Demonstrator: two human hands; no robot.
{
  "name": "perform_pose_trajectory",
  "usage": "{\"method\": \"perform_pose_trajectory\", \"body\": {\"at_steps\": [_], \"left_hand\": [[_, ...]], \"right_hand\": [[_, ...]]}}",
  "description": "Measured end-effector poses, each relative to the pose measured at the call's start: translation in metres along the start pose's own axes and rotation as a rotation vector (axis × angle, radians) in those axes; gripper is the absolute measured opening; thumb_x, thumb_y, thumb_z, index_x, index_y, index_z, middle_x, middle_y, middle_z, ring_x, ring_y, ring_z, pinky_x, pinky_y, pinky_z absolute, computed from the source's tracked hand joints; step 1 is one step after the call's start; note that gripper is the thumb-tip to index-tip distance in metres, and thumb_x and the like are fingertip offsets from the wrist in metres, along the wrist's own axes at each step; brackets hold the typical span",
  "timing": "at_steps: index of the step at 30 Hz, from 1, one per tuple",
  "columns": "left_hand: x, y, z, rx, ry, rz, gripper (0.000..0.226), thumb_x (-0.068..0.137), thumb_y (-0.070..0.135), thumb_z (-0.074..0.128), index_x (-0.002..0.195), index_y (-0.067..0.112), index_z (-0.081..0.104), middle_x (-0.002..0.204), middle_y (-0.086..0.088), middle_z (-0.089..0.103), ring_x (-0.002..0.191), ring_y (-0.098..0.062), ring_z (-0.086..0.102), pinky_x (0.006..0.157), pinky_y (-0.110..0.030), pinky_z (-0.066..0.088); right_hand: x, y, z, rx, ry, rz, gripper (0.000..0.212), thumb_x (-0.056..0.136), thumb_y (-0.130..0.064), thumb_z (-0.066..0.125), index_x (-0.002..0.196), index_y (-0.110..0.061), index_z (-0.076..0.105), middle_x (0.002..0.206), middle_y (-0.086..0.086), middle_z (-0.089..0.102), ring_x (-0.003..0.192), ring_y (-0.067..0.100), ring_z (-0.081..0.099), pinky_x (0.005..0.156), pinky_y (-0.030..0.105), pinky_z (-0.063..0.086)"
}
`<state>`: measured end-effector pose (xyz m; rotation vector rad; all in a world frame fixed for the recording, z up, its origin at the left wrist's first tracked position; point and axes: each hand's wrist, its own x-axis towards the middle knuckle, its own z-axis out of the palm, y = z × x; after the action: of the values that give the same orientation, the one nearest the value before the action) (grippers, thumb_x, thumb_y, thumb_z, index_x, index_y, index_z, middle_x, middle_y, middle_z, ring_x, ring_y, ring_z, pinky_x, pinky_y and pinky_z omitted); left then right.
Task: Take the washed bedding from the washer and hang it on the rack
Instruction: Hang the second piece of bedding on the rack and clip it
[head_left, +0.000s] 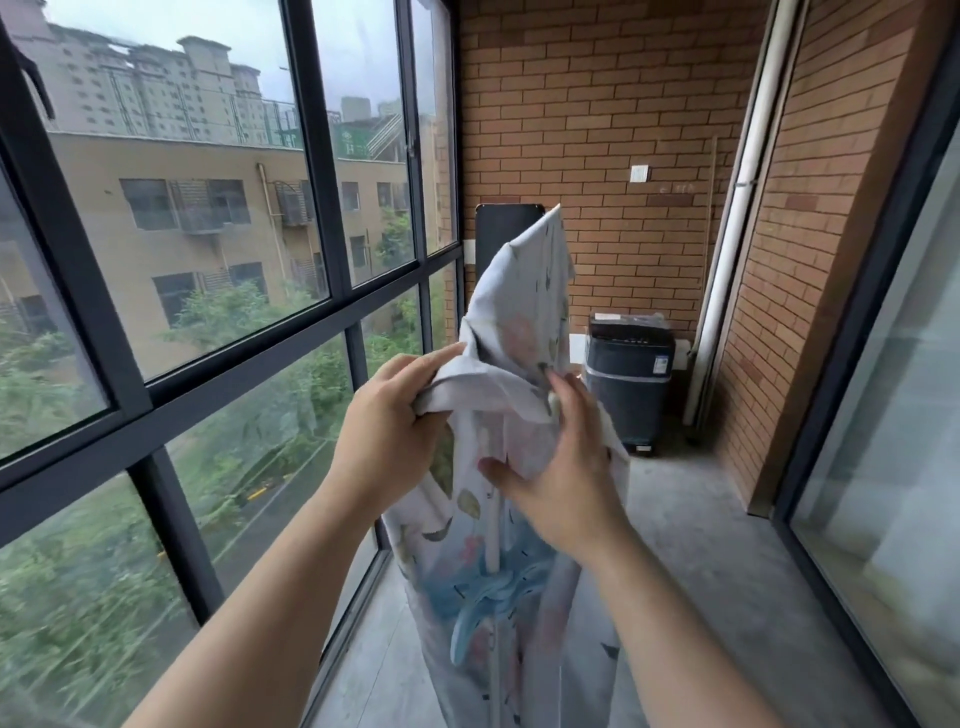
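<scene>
Bedding (519, 322) is dangling well clear of the washer (626, 384) behind, with the left hand (387, 431) clutching a bunched fold and the right hand (561, 483) pinching cloth below, so finding a straight edge first seems wise.

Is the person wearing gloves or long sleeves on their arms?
No. The left hand and right hand are bare: no gloves, and no ring, watch or bracelet that I can see. The left forearm and right forearm are bare too, with no sleeve showing.
</scene>
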<state>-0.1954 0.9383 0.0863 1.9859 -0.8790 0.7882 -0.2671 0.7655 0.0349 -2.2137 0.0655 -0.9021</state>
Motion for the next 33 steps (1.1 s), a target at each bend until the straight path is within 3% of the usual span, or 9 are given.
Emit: {"method": "perform_pose_trajectory", "body": {"at_steps": [4,9,12,15,19,25,27,30,33], "left_hand": [[0.020,0.000,-0.002,-0.028,0.108,0.075,0.055,0.075,-0.014,0.062,0.119,0.018,0.071,0.104,0.012,0.070,0.089,0.004,0.061,0.075,-0.004,0.046],[0.047,-0.004,-0.021,0.026,0.082,0.036,0.042,0.071,-0.007,0.071,0.098,0.025,0.076,0.086,0.025,0.069,0.082,0.002,0.065,0.066,-0.013,0.050],[0.051,0.004,-0.032,0.012,-0.136,-0.037,0.046,0.062,0.024,0.089,0.100,0.042,0.071,0.089,0.031,0.068,0.085,0.007,0.064,0.067,-0.011,0.049],[0.049,0.009,-0.032,0.292,-0.262,0.020,0.065,0.056,0.053,0.087,0.116,0.048,0.062,0.092,0.032,0.063,0.084,0.005,0.057,0.071,-0.012,0.040],[0.046,0.003,-0.028,0.308,-0.037,0.075,0.046,0.064,0.013,0.063,0.102,0.035,0.074,0.077,0.015,0.072,0.069,-0.014,0.067,0.056,-0.025,0.048],[0.057,0.004,-0.019,0.007,0.088,0.000,0.022,0.066,-0.002,0.051,0.073,0.007,0.070,0.079,-0.002,0.057,0.077,-0.013,0.055,0.064,-0.026,0.046],[0.064,0.009,-0.020,-0.155,0.060,-0.088,0.025,0.071,-0.010,0.054,0.081,0.005,0.071,0.085,-0.004,0.063,0.078,-0.007,0.059,0.068,-0.017,0.046],[0.073,0.018,-0.018,-0.534,0.015,-0.304,0.036,0.073,-0.031,0.041,0.089,-0.008,0.064,0.073,-0.018,0.060,0.058,-0.014,0.058,0.051,-0.023,0.049],[0.078,0.017,-0.017,-0.584,-0.049,-0.312,0.029,0.073,-0.023,0.047,0.091,-0.008,0.065,0.078,-0.018,0.058,0.067,-0.018,0.057,0.053,-0.020,0.048]], "right_hand": [[0.021,0.005,0.007,-0.319,0.004,-0.020,0.084,0.070,-0.066,0.075,0.138,-0.027,0.046,0.130,-0.002,0.054,0.120,0.021,0.051,0.096,0.042,0.041],[0.045,0.008,-0.023,-0.181,-0.222,-0.024,0.043,0.072,-0.064,0.076,0.101,-0.034,0.071,0.085,-0.021,0.071,0.076,0.005,0.067,0.062,0.020,0.051],[0.061,0.007,-0.042,0.068,-0.338,0.083,0.025,0.076,-0.054,0.076,0.090,-0.033,0.076,0.080,-0.013,0.075,0.080,0.011,0.071,0.070,0.040,0.058],[0.072,0.002,-0.058,-0.158,-0.222,0.033,0.023,0.076,-0.053,0.072,0.065,-0.034,0.066,0.059,-0.012,0.064,0.059,0.010,0.060,0.052,0.034,0.047],[0.070,-0.004,-0.062,-0.313,-0.067,-0.110,0.018,0.077,-0.049,0.067,0.079,-0.032,0.075,0.089,-0.018,0.068,0.084,0.013,0.058,0.068,0.034,0.052],[0.082,-0.015,-0.056,0.376,-0.232,-0.098,0.040,0.090,0.000,0.066,0.108,-0.035,0.070,0.100,-0.016,0.071,0.097,0.002,0.064,0.082,0.017,0.049],[0.087,-0.018,-0.052,0.458,-0.261,-0.100,0.034,0.091,-0.003,0.066,0.103,-0.036,0.071,0.097,-0.008,0.071,0.092,0.002,0.065,0.080,0.014,0.047],[0.097,-0.018,-0.049,0.479,-0.319,-0.111,0.008,0.089,-0.022,0.073,0.097,-0.022,0.075,0.093,0.015,0.069,0.089,0.032,0.064,0.073,0.025,0.046],[0.105,-0.016,-0.050,0.618,-0.340,-0.071,0.017,0.081,-0.030,0.079,0.090,-0.015,0.078,0.087,0.015,0.073,0.080,0.024,0.068,0.075,0.028,0.049]]}}
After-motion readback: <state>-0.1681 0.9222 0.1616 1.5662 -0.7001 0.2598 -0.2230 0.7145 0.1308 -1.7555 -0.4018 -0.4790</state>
